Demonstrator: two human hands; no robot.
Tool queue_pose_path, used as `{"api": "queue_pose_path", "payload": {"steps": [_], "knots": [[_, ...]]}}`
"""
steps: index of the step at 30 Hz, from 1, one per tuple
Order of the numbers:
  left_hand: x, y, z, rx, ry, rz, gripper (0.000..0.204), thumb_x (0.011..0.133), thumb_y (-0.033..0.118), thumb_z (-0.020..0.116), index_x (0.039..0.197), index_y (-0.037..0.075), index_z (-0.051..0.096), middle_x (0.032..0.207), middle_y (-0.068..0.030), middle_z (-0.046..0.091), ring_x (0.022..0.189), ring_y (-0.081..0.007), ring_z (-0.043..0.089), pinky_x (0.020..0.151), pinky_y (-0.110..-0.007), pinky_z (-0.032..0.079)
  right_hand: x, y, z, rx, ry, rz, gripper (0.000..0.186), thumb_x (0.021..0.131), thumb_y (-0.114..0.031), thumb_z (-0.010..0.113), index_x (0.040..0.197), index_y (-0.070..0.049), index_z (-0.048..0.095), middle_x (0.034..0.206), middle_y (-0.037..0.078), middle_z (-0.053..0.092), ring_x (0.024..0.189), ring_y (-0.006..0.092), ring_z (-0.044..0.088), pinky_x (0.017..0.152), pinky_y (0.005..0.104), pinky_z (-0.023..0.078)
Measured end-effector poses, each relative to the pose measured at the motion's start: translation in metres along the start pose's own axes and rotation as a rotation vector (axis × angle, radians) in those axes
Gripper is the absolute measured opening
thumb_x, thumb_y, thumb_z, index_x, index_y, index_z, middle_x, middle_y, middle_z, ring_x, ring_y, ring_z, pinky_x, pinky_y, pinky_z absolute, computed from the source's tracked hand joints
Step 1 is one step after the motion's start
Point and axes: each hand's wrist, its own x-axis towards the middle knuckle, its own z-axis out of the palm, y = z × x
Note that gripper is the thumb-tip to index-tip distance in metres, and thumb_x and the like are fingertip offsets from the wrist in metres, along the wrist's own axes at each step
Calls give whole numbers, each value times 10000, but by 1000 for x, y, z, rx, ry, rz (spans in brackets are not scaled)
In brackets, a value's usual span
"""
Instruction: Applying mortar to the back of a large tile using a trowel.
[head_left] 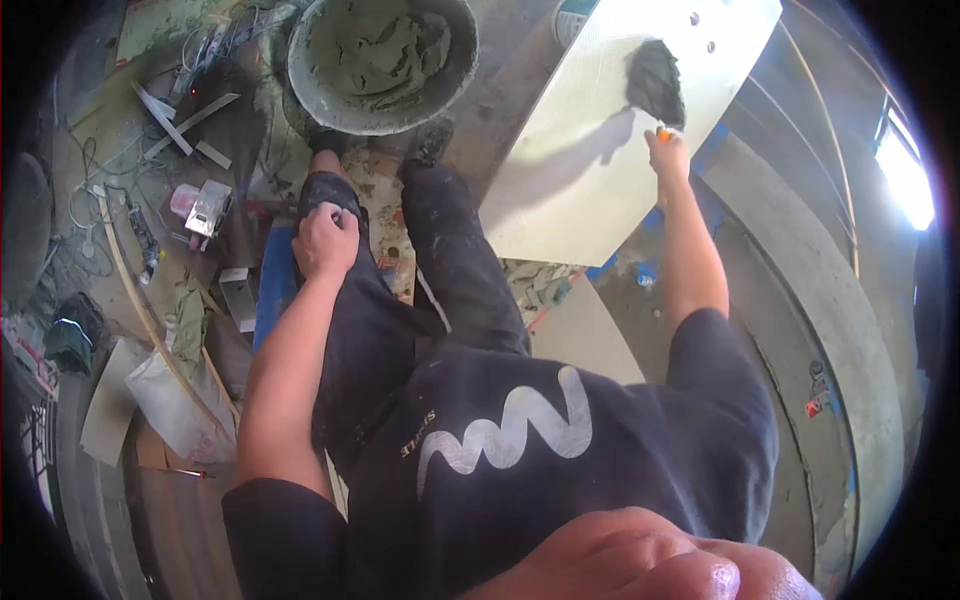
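My right hand [670, 158] is closed around the orange handle of a trowel [664, 134], reaching out over a large pale tile [580, 170]. A patch of dark grey mortar [656, 82] lies at the trowel's blade and hides most of it. The trowel and my arm throw a shadow across the tile. My left hand [327, 242] rests on my left knee with its fingers curled in; whether anything is inside them is hidden. Beyond my knees stands a round tub [300, 75] holding more wet grey mortar [385, 50].
A bucket [572, 22] shows by the tile's far edge. On the left lie a silver-and-pink power tool [209, 208], offcut strips [163, 118], cables and a white bag [180, 395]. A curved grey ledge [830, 270] runs along the right.
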Motion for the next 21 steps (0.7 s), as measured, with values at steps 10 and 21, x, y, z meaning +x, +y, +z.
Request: {"api": "queue_pose_path", "payload": {"steps": [10,21], "knots": [[-4,-20,-7,-97,35,-46,274,923,365,592,1010,130,702,1099,-110,721,1113,-339,644,923,-569,486,-159,-211,-42,-26,-165,-614,437,904,-353,745,1153,-14,626,938,249,708,923,443,687,805,526,527],[8,-55,-8,-245,57,-61,261,881,375,673,1007,148,689,1050,-45,725,1065,-294,654,874,-517,475,-64,-490,126,-1099,-138,-1194,292,912,-234,650,1133,-73,752,1121,104,762,1027,313,743,861,446,600]]}}
